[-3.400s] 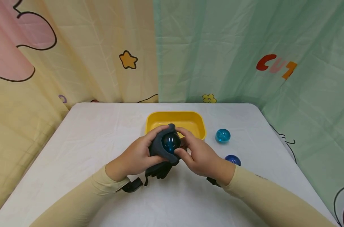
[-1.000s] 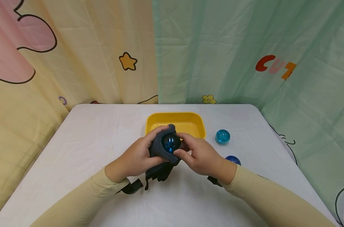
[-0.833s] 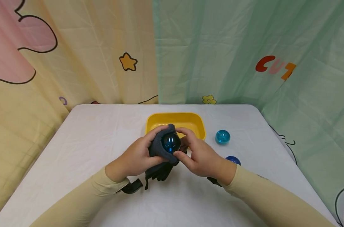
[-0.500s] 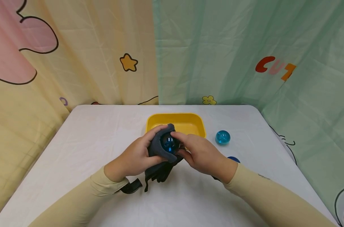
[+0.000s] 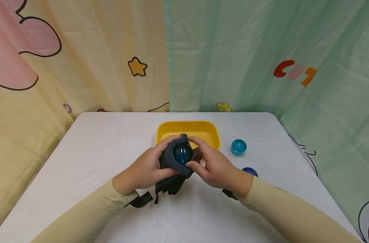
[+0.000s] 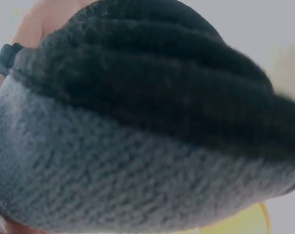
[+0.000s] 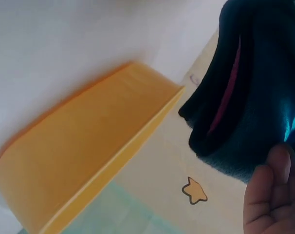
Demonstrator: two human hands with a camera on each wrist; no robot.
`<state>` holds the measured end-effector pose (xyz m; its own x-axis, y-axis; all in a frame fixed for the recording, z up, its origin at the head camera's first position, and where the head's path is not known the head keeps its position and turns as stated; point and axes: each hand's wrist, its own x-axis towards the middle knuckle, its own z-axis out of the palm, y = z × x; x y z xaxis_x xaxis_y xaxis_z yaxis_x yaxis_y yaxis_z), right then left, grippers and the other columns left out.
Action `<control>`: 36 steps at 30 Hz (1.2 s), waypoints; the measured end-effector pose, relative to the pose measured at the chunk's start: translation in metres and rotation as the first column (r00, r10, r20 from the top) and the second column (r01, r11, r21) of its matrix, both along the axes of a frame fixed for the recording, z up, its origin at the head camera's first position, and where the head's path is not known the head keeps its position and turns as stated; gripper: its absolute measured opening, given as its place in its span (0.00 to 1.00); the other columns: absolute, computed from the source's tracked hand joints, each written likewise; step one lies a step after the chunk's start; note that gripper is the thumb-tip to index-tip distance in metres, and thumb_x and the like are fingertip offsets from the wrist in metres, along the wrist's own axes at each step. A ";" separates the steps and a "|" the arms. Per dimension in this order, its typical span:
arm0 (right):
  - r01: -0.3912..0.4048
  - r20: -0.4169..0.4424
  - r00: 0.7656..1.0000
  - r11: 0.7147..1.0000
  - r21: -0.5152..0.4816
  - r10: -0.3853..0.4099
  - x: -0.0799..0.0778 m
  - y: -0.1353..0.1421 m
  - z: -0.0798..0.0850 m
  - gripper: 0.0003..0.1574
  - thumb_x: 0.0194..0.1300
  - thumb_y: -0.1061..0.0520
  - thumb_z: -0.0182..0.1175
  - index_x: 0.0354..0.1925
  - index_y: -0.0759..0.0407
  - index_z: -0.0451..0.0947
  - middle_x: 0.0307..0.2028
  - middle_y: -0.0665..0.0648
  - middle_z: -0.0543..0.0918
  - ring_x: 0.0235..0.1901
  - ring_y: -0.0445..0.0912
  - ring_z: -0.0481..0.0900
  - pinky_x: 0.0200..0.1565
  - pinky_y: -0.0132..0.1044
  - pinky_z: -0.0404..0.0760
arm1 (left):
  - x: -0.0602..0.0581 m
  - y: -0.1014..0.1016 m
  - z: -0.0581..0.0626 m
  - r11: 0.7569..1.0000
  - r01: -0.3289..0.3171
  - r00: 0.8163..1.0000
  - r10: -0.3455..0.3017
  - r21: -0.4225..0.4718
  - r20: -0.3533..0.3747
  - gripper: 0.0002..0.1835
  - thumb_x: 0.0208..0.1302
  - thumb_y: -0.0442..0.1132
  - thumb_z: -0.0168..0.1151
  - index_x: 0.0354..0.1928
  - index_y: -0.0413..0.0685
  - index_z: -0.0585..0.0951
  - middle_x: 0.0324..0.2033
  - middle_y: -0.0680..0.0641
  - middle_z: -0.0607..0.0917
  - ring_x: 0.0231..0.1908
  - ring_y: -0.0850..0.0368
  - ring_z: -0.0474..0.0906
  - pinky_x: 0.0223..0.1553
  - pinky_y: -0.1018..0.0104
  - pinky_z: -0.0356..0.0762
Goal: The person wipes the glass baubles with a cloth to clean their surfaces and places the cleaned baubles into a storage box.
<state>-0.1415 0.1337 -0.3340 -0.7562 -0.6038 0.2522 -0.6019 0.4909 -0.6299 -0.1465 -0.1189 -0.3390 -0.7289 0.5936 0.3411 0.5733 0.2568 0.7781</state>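
In the head view a dark blue glass ball sits in the folds of a dark grey cloth, held above the table in front of the person. My left hand grips the cloth from the left, fingers over the top and thumb below. My right hand holds the ball at its right side with curled fingers, thumb tip at its lower edge. In the left wrist view the fuzzy cloth fills most of the picture. Fingers of the right hand touch the shiny ball in the right wrist view.
A yellow tray stands just behind the hands. To the right on the white table rest a light blue glass ball and a deep blue one, partly hidden by the right forearm. Patterned curtains surround the table.
Half a second ago the right index finger reached over the ball's top; it is now back at the right side. The left hand keeps its grip on the cloth.
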 end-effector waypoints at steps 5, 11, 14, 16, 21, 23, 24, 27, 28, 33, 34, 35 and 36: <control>-0.032 -0.113 0.993 0.996 0.088 0.042 -0.002 0.002 0.002 0.46 0.72 0.60 0.67 0.79 0.57 0.56 0.61 0.57 0.84 0.50 0.45 0.87 0.57 0.41 0.87 | -0.001 -0.001 0.002 1.000 -0.008 1.000 0.008 0.019 0.000 0.46 0.64 0.34 0.75 0.80 0.50 0.61 0.72 0.43 0.76 0.66 0.47 0.78 0.67 0.60 0.78; 0.019 -0.337 0.940 0.976 0.216 0.057 -0.002 0.005 0.003 0.42 0.70 0.60 0.70 0.76 0.57 0.63 0.51 0.56 0.88 0.46 0.47 0.86 0.54 0.41 0.87 | 0.001 -0.001 0.003 1.000 -0.001 1.000 0.000 0.022 0.019 0.46 0.65 0.34 0.75 0.80 0.49 0.61 0.73 0.42 0.74 0.66 0.47 0.78 0.67 0.65 0.76; 0.035 -0.348 0.937 0.977 0.212 0.042 -0.002 0.005 0.002 0.43 0.69 0.57 0.71 0.75 0.59 0.63 0.48 0.55 0.89 0.43 0.45 0.86 0.52 0.39 0.88 | 0.002 0.000 0.003 1.000 -0.001 1.000 0.000 0.019 0.019 0.46 0.65 0.34 0.75 0.80 0.51 0.60 0.73 0.42 0.75 0.66 0.47 0.78 0.67 0.63 0.77; 0.025 -0.271 0.962 0.983 0.183 0.026 -0.002 0.004 0.003 0.42 0.71 0.54 0.70 0.75 0.60 0.64 0.50 0.55 0.89 0.44 0.43 0.87 0.51 0.37 0.88 | 0.003 0.001 0.003 1.000 0.004 1.000 -0.005 0.017 0.019 0.46 0.65 0.34 0.75 0.80 0.51 0.60 0.72 0.43 0.75 0.66 0.48 0.79 0.67 0.60 0.78; 0.042 -0.016 0.999 0.995 0.094 -0.041 -0.001 0.002 0.003 0.35 0.76 0.48 0.63 0.72 0.61 0.67 0.44 0.52 0.89 0.40 0.40 0.85 0.46 0.32 0.87 | 0.004 0.002 0.003 1.000 0.008 1.000 -0.008 -0.001 0.023 0.47 0.64 0.35 0.76 0.80 0.53 0.61 0.70 0.45 0.78 0.64 0.50 0.80 0.67 0.58 0.78; 0.051 0.022 0.998 0.996 0.074 -0.053 0.000 0.001 0.001 0.34 0.77 0.47 0.62 0.72 0.61 0.68 0.45 0.51 0.89 0.40 0.40 0.84 0.48 0.32 0.87 | 0.004 0.002 0.002 1.000 0.004 1.000 -0.004 -0.005 0.020 0.47 0.64 0.35 0.76 0.80 0.53 0.61 0.69 0.45 0.79 0.63 0.51 0.80 0.67 0.58 0.79; 0.050 0.026 0.998 0.997 0.064 -0.051 0.001 0.001 0.000 0.34 0.78 0.46 0.61 0.72 0.61 0.68 0.47 0.52 0.89 0.41 0.39 0.84 0.49 0.32 0.87 | 0.004 0.002 0.002 1.000 0.003 1.000 -0.003 -0.002 0.018 0.47 0.63 0.34 0.76 0.80 0.53 0.61 0.69 0.45 0.79 0.63 0.51 0.80 0.67 0.57 0.79; 0.027 0.001 1.000 0.999 0.023 -0.027 0.002 0.000 -0.001 0.38 0.78 0.47 0.61 0.76 0.59 0.61 0.49 0.53 0.88 0.44 0.40 0.85 0.51 0.35 0.88 | 0.003 0.002 0.001 1.000 0.000 1.000 0.000 0.004 0.000 0.47 0.63 0.34 0.76 0.80 0.51 0.61 0.70 0.44 0.78 0.64 0.49 0.80 0.67 0.56 0.79; 0.012 -0.016 1.000 1.000 0.010 -0.012 0.002 0.000 -0.001 0.39 0.78 0.49 0.62 0.77 0.58 0.59 0.50 0.53 0.88 0.44 0.40 0.86 0.51 0.36 0.88 | 0.003 0.002 0.001 1.000 -0.001 1.000 0.001 0.005 -0.003 0.47 0.63 0.34 0.76 0.80 0.51 0.61 0.71 0.44 0.78 0.64 0.49 0.80 0.67 0.55 0.79; -0.053 -0.125 0.991 0.998 0.041 0.057 0.001 0.002 0.001 0.46 0.74 0.58 0.66 0.79 0.57 0.52 0.57 0.57 0.85 0.47 0.43 0.86 0.53 0.40 0.88 | 0.003 0.000 0.002 1.000 -0.019 1.000 0.019 0.001 -0.008 0.47 0.63 0.34 0.77 0.80 0.51 0.61 0.71 0.44 0.77 0.65 0.49 0.80 0.67 0.54 0.79; -0.058 -0.145 0.987 0.996 0.065 0.067 0.001 0.003 0.001 0.46 0.73 0.59 0.67 0.79 0.58 0.53 0.60 0.58 0.84 0.49 0.45 0.87 0.55 0.41 0.88 | 0.003 -0.001 0.002 1.000 -0.023 1.000 0.023 0.002 -0.008 0.47 0.63 0.34 0.77 0.80 0.51 0.61 0.72 0.44 0.76 0.65 0.49 0.79 0.67 0.54 0.79; -0.056 -0.170 0.983 0.994 0.096 0.071 0.001 0.003 0.002 0.46 0.73 0.60 0.67 0.79 0.57 0.55 0.63 0.58 0.83 0.51 0.46 0.87 0.57 0.42 0.87 | 0.002 -0.001 0.002 1.000 -0.027 1.000 0.027 0.003 -0.010 0.47 0.63 0.34 0.77 0.80 0.51 0.61 0.72 0.44 0.76 0.65 0.49 0.79 0.67 0.55 0.79; -0.050 -0.198 0.977 0.991 0.123 0.074 0.000 0.004 0.003 0.45 0.72 0.61 0.67 0.78 0.58 0.56 0.64 0.59 0.83 0.53 0.47 0.86 0.58 0.42 0.86 | 0.002 -0.001 0.002 1.000 -0.028 1.000 0.028 0.004 -0.011 0.48 0.63 0.34 0.77 0.80 0.52 0.61 0.72 0.45 0.76 0.65 0.49 0.79 0.67 0.56 0.78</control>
